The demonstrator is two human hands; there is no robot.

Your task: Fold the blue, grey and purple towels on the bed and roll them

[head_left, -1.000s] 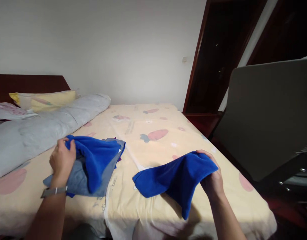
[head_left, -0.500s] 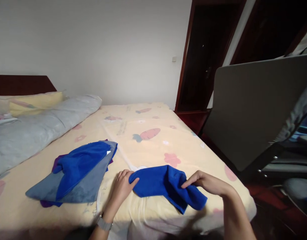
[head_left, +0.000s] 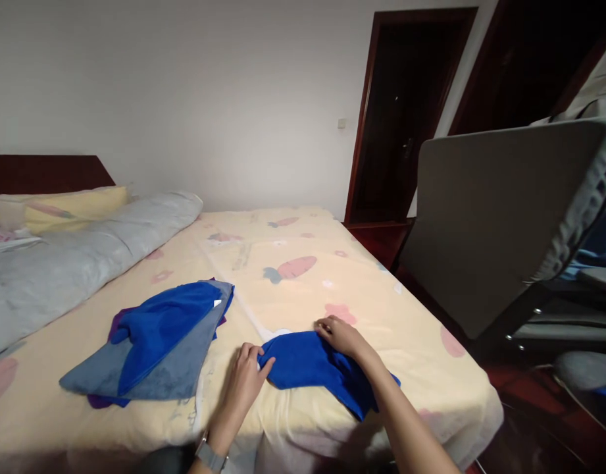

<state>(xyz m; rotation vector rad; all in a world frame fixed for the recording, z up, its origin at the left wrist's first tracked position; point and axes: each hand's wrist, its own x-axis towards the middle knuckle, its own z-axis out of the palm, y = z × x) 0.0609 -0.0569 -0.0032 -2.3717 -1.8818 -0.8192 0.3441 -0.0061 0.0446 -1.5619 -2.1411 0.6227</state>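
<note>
A blue cloth [head_left: 297, 362], folded and partly rumpled, lies on the bed near its front edge. My left hand [head_left: 251, 372], with a grey-banded watch on the wrist, grips the cloth's left end between thumb and fingers. My right hand [head_left: 339, 334] reaches across the cloth with curled fingers closed on its upper edge. That forearm hides part of the cloth's right side. To the left rests a loose pile of cloths, with a blue cloth [head_left: 169, 319] over a grey cloth [head_left: 172, 375] and purple edges showing beneath.
The bed [head_left: 293, 296] has a cream sheet printed with carrots. A long grey bolster [head_left: 110, 243] and a yellow pillow [head_left: 80, 207] lie at the left. On the right stands a grey panel [head_left: 490, 224] beside the bed, with a dark door [head_left: 401, 125] behind.
My right hand has moved left and away from me, from the cloth's right end to its upper edge. My left hand stays at the left end.
</note>
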